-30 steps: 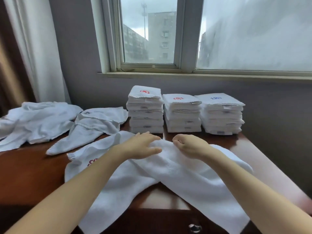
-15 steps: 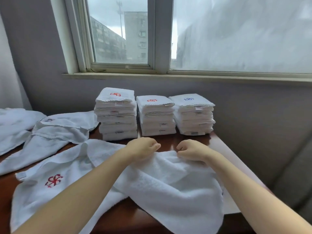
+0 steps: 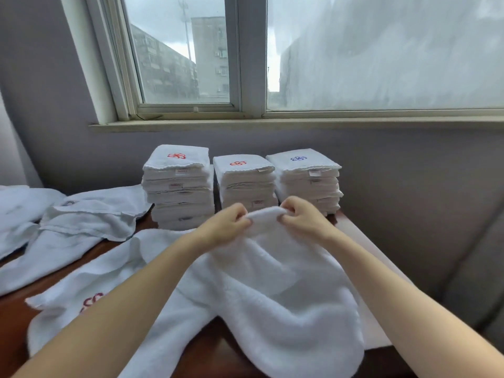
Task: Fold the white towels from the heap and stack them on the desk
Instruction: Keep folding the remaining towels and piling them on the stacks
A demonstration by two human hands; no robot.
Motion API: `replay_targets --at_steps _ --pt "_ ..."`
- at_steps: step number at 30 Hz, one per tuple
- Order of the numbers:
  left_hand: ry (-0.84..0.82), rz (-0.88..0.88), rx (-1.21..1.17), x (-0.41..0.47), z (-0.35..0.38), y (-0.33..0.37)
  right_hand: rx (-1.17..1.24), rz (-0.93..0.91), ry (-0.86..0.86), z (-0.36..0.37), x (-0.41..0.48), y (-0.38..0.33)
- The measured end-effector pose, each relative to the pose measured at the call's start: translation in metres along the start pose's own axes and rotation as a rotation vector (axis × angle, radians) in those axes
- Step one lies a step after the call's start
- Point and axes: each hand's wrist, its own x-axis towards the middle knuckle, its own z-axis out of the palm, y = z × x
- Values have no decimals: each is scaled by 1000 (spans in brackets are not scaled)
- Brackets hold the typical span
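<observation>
While left hand (image 3: pixel 224 227) and right hand (image 3: pixel 303 220) pinch the towel (image 3: pixel 272 296), their curled fingers (image 3: pixel 239 214) hide its edge.

Three stacks of folded towels (image 3: pixel 245 186): two red-marked, one blue-marked. The left grip (image 3: pixel 226 227) and right grip (image 3: pixel 302 218) pinch one loose towel (image 3: pixel 272 282).

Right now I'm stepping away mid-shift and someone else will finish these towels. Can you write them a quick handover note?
Left hand and right hand both pinch the far edge of one white towel, raised, the rest trailing on the desk.
Done: three folded stacks near the wall: left stack, middle stack, right stack.
Left: fold and stack this towel, then the red-logo towel spread to its left, then the heap farther left.
</observation>
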Motion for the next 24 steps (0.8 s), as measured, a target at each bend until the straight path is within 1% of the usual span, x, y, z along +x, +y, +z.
replay_targets --at_steps 1,3,5,7,8,9,12,14,15,17,18,21,24 --pt "88 34 -13 1 -7 4 24 -21 52 -5 3 -7" --pt "251 88 17 -1 -22 11 39 -61 97 -19 7 -20" --pt "403 116 20 -4 -39 20 92 -71 84 -34 6 -32" --pt "508 102 -84 -10 -58 33 182 -92 87 -46 5 -43" --pt "508 90 -173 -13 -67 41 228 -118 122 -51 5 -49" --pt "461 87 -266 -18 -75 50 271 -147 171 -55 5 -55" --pt "199 100 -464 -33 -86 69 339 -206 270 -59 7 -79" --pt "96 89 -645 -41 -83 76 359 -227 272 -57 6 -92" --pt "89 69 -739 -42 -81 78 374 -230 256 -56 6 -97" --pt "143 19 -839 -42 -80 83 397 -228 217 -55 3 -104" --pt "161 12 -834 -42 -81 87 407 -231 208 -55 1 -107" --pt "120 24 -720 -48 -89 88 403 -264 222 -60 -3 -113" --pt "46 26 -591 -57 -101 81 303 -313 279 -68 -8 -119"
